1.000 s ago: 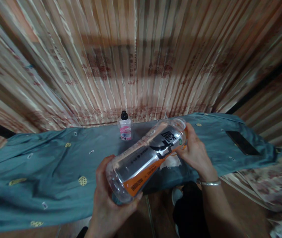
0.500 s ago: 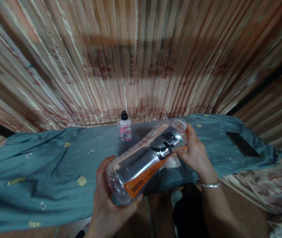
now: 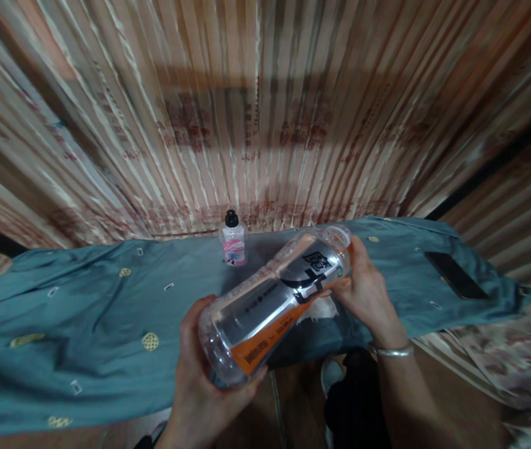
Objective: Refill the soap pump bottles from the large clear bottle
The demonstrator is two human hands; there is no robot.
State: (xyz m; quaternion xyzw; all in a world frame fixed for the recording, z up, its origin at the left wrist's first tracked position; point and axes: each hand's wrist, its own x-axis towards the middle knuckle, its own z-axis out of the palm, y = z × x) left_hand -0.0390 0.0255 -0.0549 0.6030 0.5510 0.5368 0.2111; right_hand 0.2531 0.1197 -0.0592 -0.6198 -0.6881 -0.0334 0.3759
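Observation:
A large clear plastic bottle (image 3: 275, 299) with a silver and orange label is held in the air, tilted so its neck points up and right. My left hand (image 3: 204, 374) wraps around its base at the lower left. Near the neck, my right hand (image 3: 368, 290) grips the other end; its wrist wears a silver bangle. Whether the mouth has a cap I cannot tell. Behind the large bottle, a small clear bottle (image 3: 234, 240) with a black cap and pink label stands upright on the cloth. A white patch (image 3: 319, 310), perhaps paper, shows partly under the held bottle.
A teal patterned cloth (image 3: 106, 305) covers the narrow table. A dark flat phone-like slab (image 3: 455, 275) lies at the right. Striped curtains (image 3: 256, 125) hang right behind the table, and dark bars slant at both sides. My shoe (image 3: 331, 377) shows below.
Almost nothing differs. Both hands keep their hold, and the large bottle has turned very slightly; the view has shifted a little.

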